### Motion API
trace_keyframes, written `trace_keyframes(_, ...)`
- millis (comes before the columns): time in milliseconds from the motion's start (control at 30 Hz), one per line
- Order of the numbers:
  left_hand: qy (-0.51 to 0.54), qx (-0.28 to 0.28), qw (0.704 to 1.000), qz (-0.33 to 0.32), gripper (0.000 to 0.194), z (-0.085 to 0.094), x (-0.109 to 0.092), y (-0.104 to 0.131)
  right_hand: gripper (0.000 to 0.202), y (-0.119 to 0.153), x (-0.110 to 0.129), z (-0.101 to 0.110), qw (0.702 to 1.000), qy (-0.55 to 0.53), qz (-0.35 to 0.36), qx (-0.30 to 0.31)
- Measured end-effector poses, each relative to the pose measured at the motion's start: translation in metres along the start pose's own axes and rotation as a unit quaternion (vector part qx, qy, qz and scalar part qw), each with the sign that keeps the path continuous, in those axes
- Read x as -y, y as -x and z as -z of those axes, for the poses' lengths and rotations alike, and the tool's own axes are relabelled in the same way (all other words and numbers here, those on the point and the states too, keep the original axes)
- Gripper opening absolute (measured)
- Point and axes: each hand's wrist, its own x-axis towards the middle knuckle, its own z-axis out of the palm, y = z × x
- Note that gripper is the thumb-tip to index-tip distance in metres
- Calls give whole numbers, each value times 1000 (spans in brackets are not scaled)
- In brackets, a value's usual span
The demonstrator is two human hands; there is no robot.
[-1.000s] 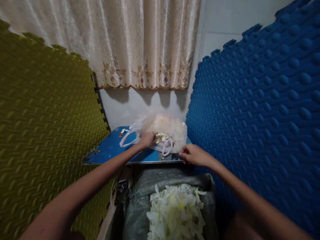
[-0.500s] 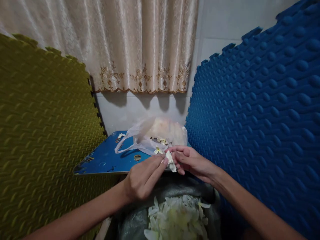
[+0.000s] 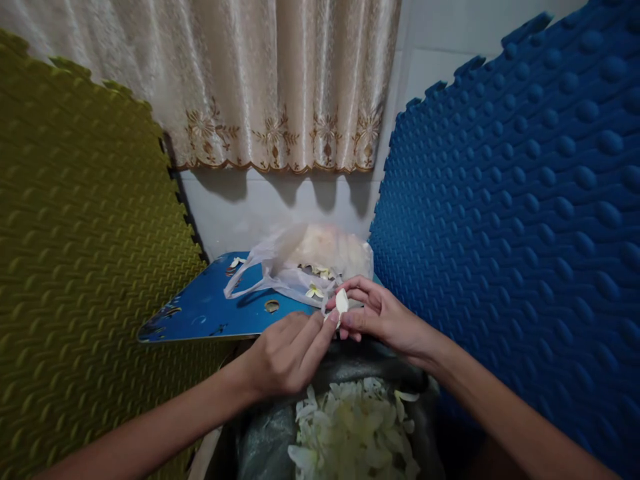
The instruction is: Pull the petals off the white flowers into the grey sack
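Note:
Between my fingertips is a white flower point(image 3: 342, 301), one pale petal standing up from it. My left hand point(image 3: 295, 350) pinches it low down from the left. On the other side my right hand point(image 3: 375, 312) has its thumb and fingers closed at the flower. Below both hands, a heap of white and yellowish petals point(image 3: 355, 427) lies in a dark plastic bag point(image 3: 267, 443). Just beyond my hands, a clear plastic bag point(image 3: 330, 247) with pale contents rests on a blue tabletop point(image 3: 200, 307). A yellow-white flower point(image 3: 315, 291) lies by the bag's opening.
A yellow-green foam mat point(image 3: 90, 253) stands upright on the left, a blue foam mat point(image 3: 520, 220) on the right. Behind the table are a white tiled wall point(image 3: 220, 223) and a beige curtain point(image 3: 280, 80). A few petals point(image 3: 237, 263) lie at the table's far left.
The flower has turned between my fingers, so a petal now points upward instead of hanging down. My hands stay close together. The view has shifted slightly.

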Motion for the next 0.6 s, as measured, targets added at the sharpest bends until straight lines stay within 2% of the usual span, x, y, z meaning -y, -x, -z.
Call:
trace_keyframes(167, 51, 36, 996, 70, 24, 9, -3, -10, 34, 3, 9, -8, 998, 50, 32, -17)
trace_keyframes(233, 98, 72, 986, 114, 23, 13, -4, -14, 31, 3, 9, -12, 996, 67, 38, -39)
trace_keyframes(333, 194, 122, 953, 199, 18, 17, -3, -18, 22, 2, 3, -16, 991, 99, 49, -78)
trace_keyframes(500, 308, 151, 858, 383, 20, 17, 0, -26, 16, 2, -3, -24, 982, 139, 74, -102)
trace_keyframes(533, 316, 149, 846, 402, 21, 17, 1, -27, 17, 2, -2, -24, 982, 134, 79, -108)
trace_keyframes(600, 325, 125, 843, 410, 20, 19, 2, -29, 19, 3, 3, -23, 985, 102, 74, -115)
